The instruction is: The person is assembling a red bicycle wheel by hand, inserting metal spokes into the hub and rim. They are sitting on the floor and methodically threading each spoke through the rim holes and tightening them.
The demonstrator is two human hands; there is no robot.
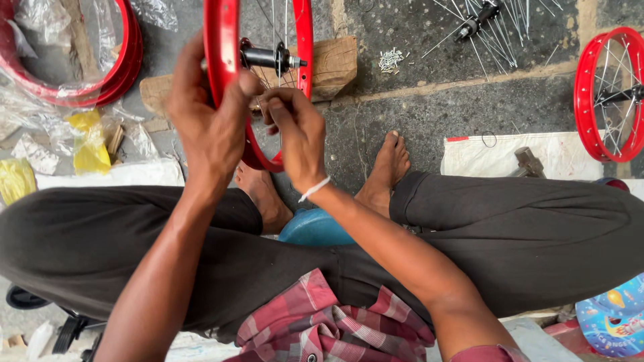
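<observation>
Two hands at work on one red wheel rim (pixel 223 47), held upright between the knees over the stone floor (pixel 416 114). Left hand (pixel 208 124) wrapped around the near edge of the rim, fingers closed on it, thumb pressed across the front. Right hand (pixel 295 131) pinched shut just beside that thumb, fingertips bunched on something too small to make out, probably a spoke end or its little nut. Hub (pixel 272 58) with its axle showing through the middle of the rim, thin spokes (pixel 285 27) running up from it. Bottom of the rim down near the left foot (pixel 263 194), a block of wood (pixel 332 64) behind.

Best done, judging by the grip: keep the left hand firm so the rim cannot roll, line the small piece squarely with its hole before turning, and turn with the fingertips only, gently, to avoid cross-threading or dropping it.

Elsewhere: a pile of small nuts (pixel 390 60) on the floor behind, a second hub with loose spokes (pixel 479 23) further back, a finished red wheel (pixel 607 94) at right, more red rims (pixel 107 74) in plastic wrap at left, a hammer (pixel 528 161) on a white sack.
</observation>
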